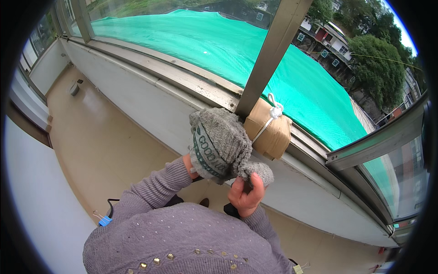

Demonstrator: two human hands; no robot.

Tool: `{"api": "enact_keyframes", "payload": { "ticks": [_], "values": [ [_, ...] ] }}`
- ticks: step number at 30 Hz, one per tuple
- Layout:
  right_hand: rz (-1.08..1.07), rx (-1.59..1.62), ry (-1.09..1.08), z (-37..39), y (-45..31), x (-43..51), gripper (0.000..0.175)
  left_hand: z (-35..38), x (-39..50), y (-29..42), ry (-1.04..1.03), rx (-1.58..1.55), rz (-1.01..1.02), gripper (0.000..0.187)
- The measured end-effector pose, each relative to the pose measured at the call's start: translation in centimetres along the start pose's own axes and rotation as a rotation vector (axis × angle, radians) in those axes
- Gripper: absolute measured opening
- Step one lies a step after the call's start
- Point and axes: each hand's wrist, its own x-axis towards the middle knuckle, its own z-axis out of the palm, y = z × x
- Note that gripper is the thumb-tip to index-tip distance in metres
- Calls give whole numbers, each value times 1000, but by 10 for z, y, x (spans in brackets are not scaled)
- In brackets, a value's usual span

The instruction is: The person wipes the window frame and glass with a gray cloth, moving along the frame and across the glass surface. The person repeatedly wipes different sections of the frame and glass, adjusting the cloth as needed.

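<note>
A bunched grey terry towel (219,137) with a dark green border that bears writing covers my left hand (189,166). Only the wrist shows; the fingers are hidden under the cloth. My right hand (247,196) pinches a loose end of the same towel between thumb and fingers, lower and to the right. Just beyond the towel, a brown cardboard-wrapped bundle (270,132) sits on the window sill against the metal upright. White cord (274,111) is tied around it, with a knot and a loop on top.
A metal window frame post (270,58) rises from the sliding track (191,80). A sash (379,137) angles in at right. Green sheeting (191,37) spreads outside. A grey container (74,88) stands on the beige floor (99,126) at far left, below the white low wall (130,92).
</note>
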Motion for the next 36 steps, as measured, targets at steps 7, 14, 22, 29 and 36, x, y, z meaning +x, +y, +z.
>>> {"api": "enact_keyframes", "payload": {
  "ticks": [7,14,22,29,36],
  "values": [
    [-4,-85,-23,7,-4,4,42,3,9,25,-94,1239,271,47],
    [-33,-295,-38,30,-27,30,40,-32,-18,70,-16,-143,-86,53],
    [44,-527,-33,106,-42,57,55,-121,-62,175,-236,-179,161,55],
    [212,-834,-24,160,-51,67,62,-149,-62,205,227,1901,538,53],
    [349,-1026,-18,205,-53,77,60,-143,-57,192,-103,2090,531,54]
  ]
}}
